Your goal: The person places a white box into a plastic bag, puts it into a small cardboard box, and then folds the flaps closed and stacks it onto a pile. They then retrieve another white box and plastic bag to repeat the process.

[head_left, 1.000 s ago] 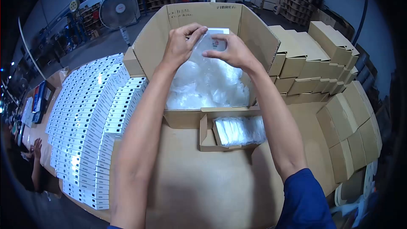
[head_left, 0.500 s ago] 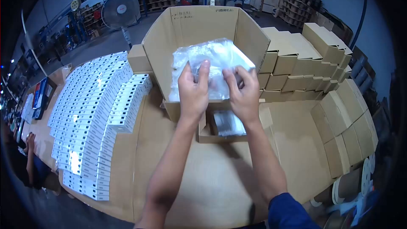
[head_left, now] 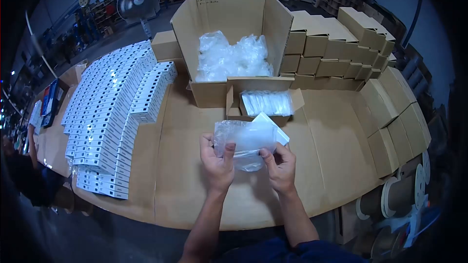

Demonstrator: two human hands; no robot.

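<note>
Over the cardboard-covered table, my left hand (head_left: 218, 161) grips the left side of a clear plastic bag (head_left: 239, 139), thumb on top. My right hand (head_left: 279, 163) pinches the bag's right side, along with a flat white item (head_left: 273, 127) that sticks out past the bag at the upper right. Just beyond my hands stands a small open carton (head_left: 261, 85) with a row of bagged white packets (head_left: 267, 103) inside. Behind it, a large open carton (head_left: 229, 14) holds a heap of crumpled clear plastic bags (head_left: 233, 59).
Stacked white boxes (head_left: 109, 112) cover the left of the table (head_left: 190, 199). Brown cartons (head_left: 336, 51) are piled at the back right, and more cartons (head_left: 392, 122) line the right edge. A fan (head_left: 138, 1) stands behind. Part of another person (head_left: 30, 165) shows at far left.
My hands have come down and nearer with the bag, away from the large carton. The view has tilted down, and the packets in the small carton now show fully.
</note>
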